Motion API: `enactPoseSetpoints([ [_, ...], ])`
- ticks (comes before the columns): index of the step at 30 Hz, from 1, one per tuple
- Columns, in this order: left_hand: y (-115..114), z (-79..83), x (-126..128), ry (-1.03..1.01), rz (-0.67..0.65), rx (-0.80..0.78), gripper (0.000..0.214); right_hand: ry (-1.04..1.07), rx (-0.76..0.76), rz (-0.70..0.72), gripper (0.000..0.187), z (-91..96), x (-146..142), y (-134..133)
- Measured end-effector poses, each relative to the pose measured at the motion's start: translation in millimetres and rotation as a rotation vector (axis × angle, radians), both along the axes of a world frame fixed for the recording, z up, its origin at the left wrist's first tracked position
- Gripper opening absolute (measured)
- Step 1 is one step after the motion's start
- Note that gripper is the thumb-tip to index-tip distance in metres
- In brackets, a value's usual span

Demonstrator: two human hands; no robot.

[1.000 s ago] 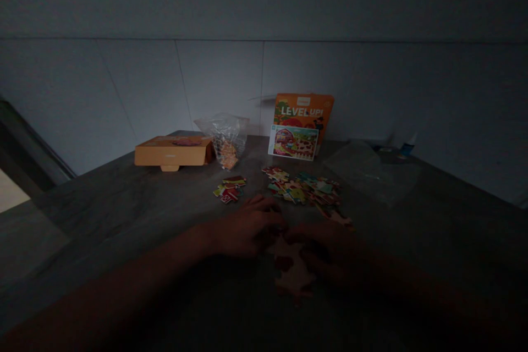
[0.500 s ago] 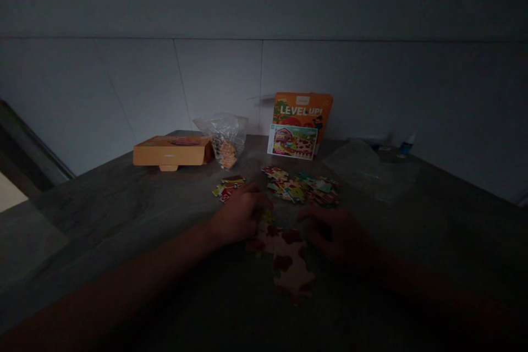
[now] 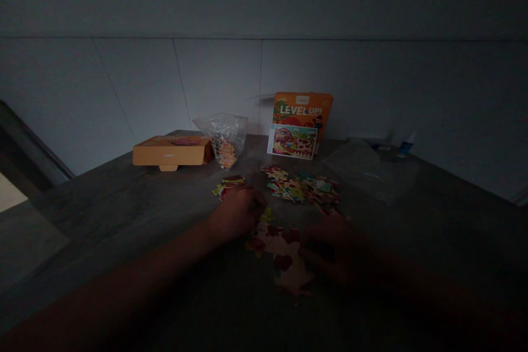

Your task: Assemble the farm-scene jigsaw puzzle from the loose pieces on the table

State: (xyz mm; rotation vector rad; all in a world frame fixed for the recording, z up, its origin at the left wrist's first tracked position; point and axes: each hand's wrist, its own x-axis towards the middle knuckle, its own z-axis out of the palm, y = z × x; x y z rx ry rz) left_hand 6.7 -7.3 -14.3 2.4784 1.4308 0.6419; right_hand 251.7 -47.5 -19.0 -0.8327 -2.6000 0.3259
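The scene is very dark. A joined patch of jigsaw pieces (image 3: pixel 284 256) lies on the grey table (image 3: pixel 124 214) in front of me. My left hand (image 3: pixel 237 212) rests at the patch's upper left edge with its fingers curled down onto the pieces. At the patch's right edge lies my right hand (image 3: pixel 334 247), fingers bent on the table beside it. Loose coloured pieces (image 3: pixel 303 188) are heaped just behind the hands, and a smaller cluster (image 3: pixel 226 186) lies behind my left hand.
An orange puzzle box (image 3: pixel 303 113) leans on the tiled wall with a picture card (image 3: pixel 292 141) before it. An orange box lid (image 3: pixel 171 151), a clear bag of pieces (image 3: pixel 225 137), a flat clear plastic bag (image 3: pixel 367 168) and a small bottle (image 3: pixel 406 146) stand further back.
My left hand has shifted left and away from me to the patch's upper left edge, uncovering more joined pieces. The right hand moved back, then came nearer to me again at the right edge.
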Motion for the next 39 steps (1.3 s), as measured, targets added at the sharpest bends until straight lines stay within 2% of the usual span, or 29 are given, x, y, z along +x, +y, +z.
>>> enactPoseSetpoints([
  [4, 0.2, 1.0, 0.3, -0.004, -0.003, -0.012, 0.02, -0.074, 0.022, 0.068, 0.031, -0.1, -0.6, 1.5],
  [9, 0.9, 0.1, -1.1, -0.009, -0.009, -0.019, 0.02, -0.171, -0.033, 0.152, 0.027, 3.4, 1.2, 0.7],
  [13, 0.5, 0.0, -1.1, -0.005, -0.001, -0.023, 0.02, -0.153, -0.101, 0.211, 0.031, 8.5, 3.8, -1.8],
  [18, -0.6, 1.0, -0.1, 0.015, 0.011, -0.019, 0.02, -0.14, -0.131, 0.229, 0.039, 10.2, 5.0, -1.3],
  [23, -0.4, 1.1, -0.9, 0.02, -0.006, -0.016, 0.019, -0.161, -0.108, 0.226, 0.041, 3.3, 6.3, 2.1],
  [32, -0.4, 3.6, 0.3, -0.036, 0.045, -0.078, 0.019, -0.135, -0.127, 0.235, 0.041, 5.3, 4.7, 1.6],
  [39, 2.0, 0.4, -0.8, -0.033, 0.076, -0.106, 0.018, -0.119, -0.068, 0.222, 0.037, 1.6, 5.9, 3.8],
])
